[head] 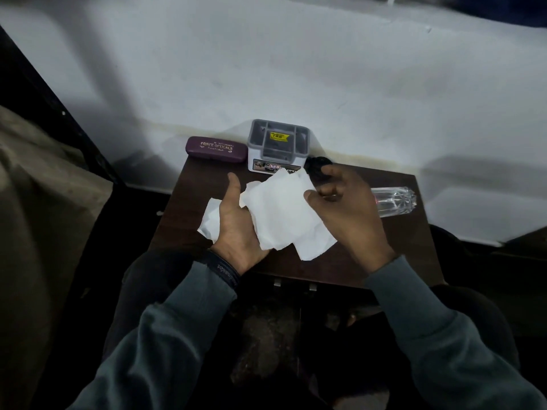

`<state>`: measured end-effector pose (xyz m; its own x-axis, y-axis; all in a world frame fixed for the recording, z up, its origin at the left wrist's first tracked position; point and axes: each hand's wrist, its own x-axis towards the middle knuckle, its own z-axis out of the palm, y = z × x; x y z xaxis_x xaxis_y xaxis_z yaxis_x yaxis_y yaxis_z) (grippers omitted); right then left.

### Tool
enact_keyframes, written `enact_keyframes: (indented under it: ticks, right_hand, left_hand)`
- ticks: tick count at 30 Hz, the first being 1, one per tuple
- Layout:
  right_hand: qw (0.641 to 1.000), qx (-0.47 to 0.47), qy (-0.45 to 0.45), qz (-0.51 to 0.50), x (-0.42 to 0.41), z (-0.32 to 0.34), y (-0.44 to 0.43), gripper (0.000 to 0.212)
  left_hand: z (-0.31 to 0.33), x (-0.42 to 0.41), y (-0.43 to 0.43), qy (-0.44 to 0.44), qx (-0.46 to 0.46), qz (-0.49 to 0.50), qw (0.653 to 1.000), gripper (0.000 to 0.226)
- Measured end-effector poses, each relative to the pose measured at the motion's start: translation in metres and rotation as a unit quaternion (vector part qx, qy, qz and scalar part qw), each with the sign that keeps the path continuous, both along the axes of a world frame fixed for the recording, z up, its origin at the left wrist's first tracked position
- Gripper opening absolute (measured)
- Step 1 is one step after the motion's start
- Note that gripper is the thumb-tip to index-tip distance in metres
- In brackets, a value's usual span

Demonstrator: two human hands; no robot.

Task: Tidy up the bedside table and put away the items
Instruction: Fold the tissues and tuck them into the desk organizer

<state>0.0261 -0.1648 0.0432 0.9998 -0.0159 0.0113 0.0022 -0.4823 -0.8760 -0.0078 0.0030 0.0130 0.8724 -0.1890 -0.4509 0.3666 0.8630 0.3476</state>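
Left hand (236,229) clamps crumpled white tissue (281,211) from below; right hand (349,208) pinches its far edge, so I judge I gather it into wad. Tissue hangs just above bedside table (370,261). Glasses case (216,147), organizer box (278,143), clear bottle (395,201) sit behind, untouched.

Grey-blue long sleeves (189,315) cover both arms; a dark lettered band (226,272) circles the left wrist.

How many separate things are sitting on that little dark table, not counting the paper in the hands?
4: a purple glasses case at the back left, a grey organiser box beside it, a black object partly behind the right hand, and a clear bottle lying at the right. The paper may hide more.
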Motion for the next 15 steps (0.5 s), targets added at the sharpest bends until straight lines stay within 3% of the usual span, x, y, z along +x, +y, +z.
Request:
enact_keyframes:
  ticks: [3, 6, 8, 15]
  right_hand:
    - [1.000, -0.017, -0.010, 0.018, -0.004, -0.003, 0.005, 0.045]
    - [0.999, -0.042, -0.009, 0.026, -0.006, -0.004, 0.008, 0.056]
    - [1.000, -0.018, 0.012, 0.020, -0.003, -0.003, 0.006, 0.055]
    - [0.994, 0.077, 0.074, 0.034, -0.004, -0.002, 0.002, 0.046]
  left_hand:
    - [0.000, 0.003, 0.002, -0.009, 0.002, 0.002, 1.000, 0.068]
    - [-0.001, 0.001, 0.002, -0.018, 0.004, -0.008, 1.000, 0.085]
    - [-0.002, 0.001, 0.002, -0.021, 0.013, -0.011, 1.000, 0.082]
    - [-0.016, 0.004, -0.007, -0.049, 0.135, -0.042, 0.989, 0.020]
